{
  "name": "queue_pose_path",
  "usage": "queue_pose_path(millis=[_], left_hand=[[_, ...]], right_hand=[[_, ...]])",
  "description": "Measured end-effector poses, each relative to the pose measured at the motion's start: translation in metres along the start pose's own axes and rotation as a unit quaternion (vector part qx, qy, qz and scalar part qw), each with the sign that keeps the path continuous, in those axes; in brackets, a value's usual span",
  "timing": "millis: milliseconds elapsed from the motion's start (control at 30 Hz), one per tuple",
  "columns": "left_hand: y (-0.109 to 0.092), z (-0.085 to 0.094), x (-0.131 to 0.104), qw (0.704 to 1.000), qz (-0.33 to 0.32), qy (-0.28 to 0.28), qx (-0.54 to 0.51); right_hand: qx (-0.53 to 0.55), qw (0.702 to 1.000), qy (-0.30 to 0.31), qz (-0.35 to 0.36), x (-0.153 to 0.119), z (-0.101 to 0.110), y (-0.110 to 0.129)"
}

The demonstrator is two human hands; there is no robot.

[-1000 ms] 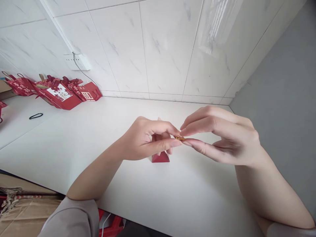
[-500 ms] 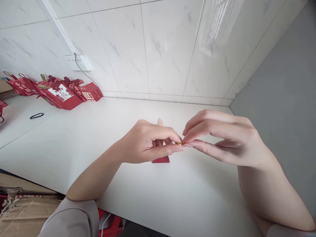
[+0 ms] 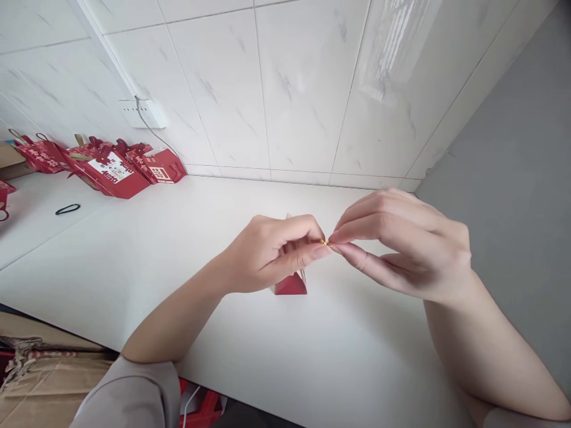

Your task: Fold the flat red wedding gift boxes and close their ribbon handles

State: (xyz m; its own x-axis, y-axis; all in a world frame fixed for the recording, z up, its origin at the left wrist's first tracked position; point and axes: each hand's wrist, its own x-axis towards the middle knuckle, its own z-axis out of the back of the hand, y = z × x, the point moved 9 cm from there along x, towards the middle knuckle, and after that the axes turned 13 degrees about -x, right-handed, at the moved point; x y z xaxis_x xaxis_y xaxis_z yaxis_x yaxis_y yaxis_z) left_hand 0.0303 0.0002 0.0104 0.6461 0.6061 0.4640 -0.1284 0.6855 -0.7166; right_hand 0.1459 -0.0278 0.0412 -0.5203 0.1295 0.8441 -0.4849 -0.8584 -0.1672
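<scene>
Over white counter (image 3: 134, 261), both hands' fingers (image 3: 312, 252) pinch shut on gold piece (image 3: 325, 242).

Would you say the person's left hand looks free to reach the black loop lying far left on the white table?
Probably not right now: the left hand and right hand together pinch a tiny gold piece, though bare white table lies before the black loop.

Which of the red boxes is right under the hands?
The small red box standing alone on the white table, partly hidden behind the left hand. The other red boxes lie clustered far off by the wall.
</scene>
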Motion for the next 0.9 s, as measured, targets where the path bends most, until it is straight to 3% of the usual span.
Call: queue_pose_path(millis=[233, 533, 700, 900], left_hand=[[0.003, -0.010, -0.002, 0.998, -0.017, -0.056, -0.024], [0.001, -0.008, -0.005, 0.986, -0.080, -0.141, 0.026], [0.000, -0.008, -0.006, 0.985, -0.093, -0.142, 0.015], [-0.004, -0.003, -0.004, 0.989, -0.068, -0.124, -0.047]], right_hand=[[-0.118, 0.987, -0.109, 0.013, -0.003, 0.004, 0.010], [-0.060, 0.995, -0.068, -0.036, -0.001, -0.008, 0.006], [0.006, 0.996, -0.041, -0.077, 0.001, -0.013, 0.002], [0.043, 0.993, -0.087, -0.061, 0.002, -0.004, 0.003]])
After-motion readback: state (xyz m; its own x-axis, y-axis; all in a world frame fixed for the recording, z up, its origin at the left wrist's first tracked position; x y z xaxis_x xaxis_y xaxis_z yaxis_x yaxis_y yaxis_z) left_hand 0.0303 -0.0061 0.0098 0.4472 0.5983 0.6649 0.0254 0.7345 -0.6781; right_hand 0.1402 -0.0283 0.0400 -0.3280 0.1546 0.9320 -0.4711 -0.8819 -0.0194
